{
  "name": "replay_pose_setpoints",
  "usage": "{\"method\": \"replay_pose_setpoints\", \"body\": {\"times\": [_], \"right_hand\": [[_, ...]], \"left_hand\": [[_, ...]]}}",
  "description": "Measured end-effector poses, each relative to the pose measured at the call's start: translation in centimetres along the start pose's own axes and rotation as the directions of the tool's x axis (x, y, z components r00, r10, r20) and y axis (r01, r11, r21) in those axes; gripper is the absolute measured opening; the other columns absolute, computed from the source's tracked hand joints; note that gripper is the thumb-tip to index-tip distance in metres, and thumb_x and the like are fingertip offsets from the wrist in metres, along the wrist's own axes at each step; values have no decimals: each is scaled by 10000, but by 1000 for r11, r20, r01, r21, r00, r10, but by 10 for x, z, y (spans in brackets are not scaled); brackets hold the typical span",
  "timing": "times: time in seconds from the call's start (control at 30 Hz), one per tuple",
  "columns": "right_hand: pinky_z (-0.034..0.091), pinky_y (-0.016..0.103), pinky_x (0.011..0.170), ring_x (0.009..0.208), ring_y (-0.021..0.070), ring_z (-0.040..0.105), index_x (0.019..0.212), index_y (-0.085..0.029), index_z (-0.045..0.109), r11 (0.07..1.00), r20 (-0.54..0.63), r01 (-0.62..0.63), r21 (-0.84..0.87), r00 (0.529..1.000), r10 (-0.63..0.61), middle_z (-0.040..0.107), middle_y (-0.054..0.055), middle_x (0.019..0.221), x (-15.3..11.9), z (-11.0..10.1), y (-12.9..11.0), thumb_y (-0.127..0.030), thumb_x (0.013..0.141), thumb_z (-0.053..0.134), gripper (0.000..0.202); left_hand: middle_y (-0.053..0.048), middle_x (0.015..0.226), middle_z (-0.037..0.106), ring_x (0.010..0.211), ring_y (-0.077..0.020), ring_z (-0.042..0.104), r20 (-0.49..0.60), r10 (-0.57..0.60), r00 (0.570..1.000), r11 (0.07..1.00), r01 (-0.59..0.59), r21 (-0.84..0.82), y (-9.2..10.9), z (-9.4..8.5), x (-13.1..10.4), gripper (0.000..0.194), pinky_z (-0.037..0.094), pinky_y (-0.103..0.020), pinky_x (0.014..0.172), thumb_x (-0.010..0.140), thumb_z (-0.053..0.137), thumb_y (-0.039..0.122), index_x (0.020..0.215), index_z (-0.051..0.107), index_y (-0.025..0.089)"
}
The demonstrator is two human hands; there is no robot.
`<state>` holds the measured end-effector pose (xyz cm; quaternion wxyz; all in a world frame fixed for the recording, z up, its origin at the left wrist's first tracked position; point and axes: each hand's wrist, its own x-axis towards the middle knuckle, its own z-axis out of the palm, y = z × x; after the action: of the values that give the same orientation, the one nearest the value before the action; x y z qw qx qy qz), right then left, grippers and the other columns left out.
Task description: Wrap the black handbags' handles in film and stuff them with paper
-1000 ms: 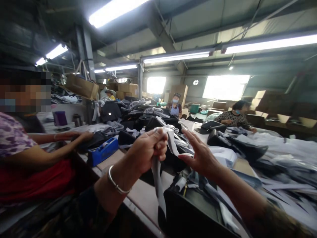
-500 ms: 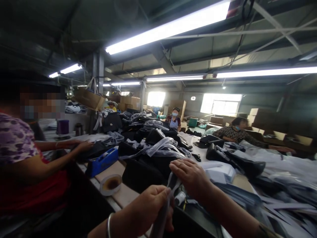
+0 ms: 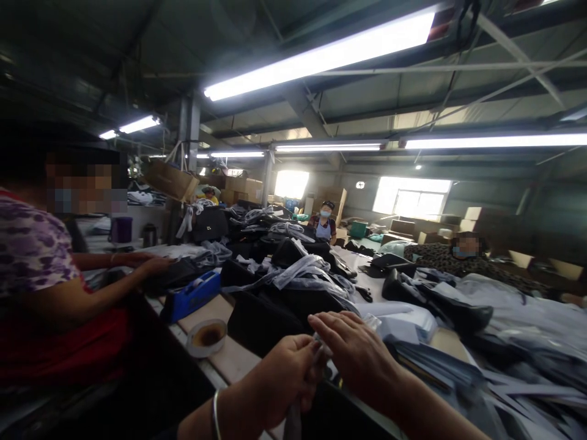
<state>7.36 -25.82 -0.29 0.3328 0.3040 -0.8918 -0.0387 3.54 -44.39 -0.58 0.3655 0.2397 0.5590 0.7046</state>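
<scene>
My left hand (image 3: 287,379) is closed round a strap in thin whitish wrapping (image 3: 293,421), which hangs below the fist and comes out at the top between thumb and fingers. Over that upper end lies my right hand (image 3: 355,351), palm down, fingers stretched out side by side; its thumb and palm side are hidden. The hands nearly touch. Just beyond them rests a heap of black bags (image 3: 266,318) with pale wrapped straps (image 3: 305,269) on top.
A roll of tape (image 3: 206,338) and a blue tape dispenser (image 3: 192,296) sit on the table edge at left. A co-worker (image 3: 36,244) handles black material there. Papers and plastic sheets (image 3: 504,293) cover the right side. Two people are farther back.
My right hand has come down and lies flatter over the strap's upper end, hiding more of it. My left hand stays closed on the strap. The view has shifted slightly.
</scene>
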Motion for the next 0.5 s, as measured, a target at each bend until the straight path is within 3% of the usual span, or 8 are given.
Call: {"method": "replay_pose_setpoints", "body": {"times": [0.1, 0.2, 0.37, 0.5], "right_hand": [[529, 413, 919, 1003, 261, 702, 1308, -152, 570, 999, -37, 49, 2, 998, -49, 733, 144, 1158, 6, 1, -7, -118, 905, 534, 406], [552, 350, 821, 869, 230, 716, 1121, -160, 648, 1000, -55, 3, -12, 998, -4, 761, 124, 1024, 8, 7, 6, -105, 873, 541, 276], [568, 347, 816, 916, 232, 734, 1095, -188, 690, 966, -25, -256, 31, 966, 257, 768, 97, 1058, -12, 21, 74, -28, 823, 449, 397], [564, 376, 845, 948, 263, 739, 1055, -196, 736, 838, 52, -515, 182, 856, 515, 778, 96, 1034, -56, 41, 128, -130, 814, 470, 365]], "left_hand": [[67, 550, 408, 377, -43, 294, -35, 3, 999, 999, -2, 33, 3, 3, -4, 433, 230, -183, 355, 868, 587, 592, 731, 479, 195], [78, 578, 409, 389, -28, 238, -42, -29, 999, 999, 27, -36, 11, 2, -12, 423, 179, -173, 362, 839, 641, 586, 784, 475, 201], [87, 552, 394, 385, -12, 197, -19, 10, 1000, 988, -13, -153, 39, -16, -36, 439, 164, -160, 366, 799, 724, 553, 760, 483, 189], [104, 493, 338, 350, -10, 166, -21, 127, 992, 969, -129, -209, 64, -38, -61, 324, 148, -153, 345, 829, 738, 442, 792, 579, 163]]}}
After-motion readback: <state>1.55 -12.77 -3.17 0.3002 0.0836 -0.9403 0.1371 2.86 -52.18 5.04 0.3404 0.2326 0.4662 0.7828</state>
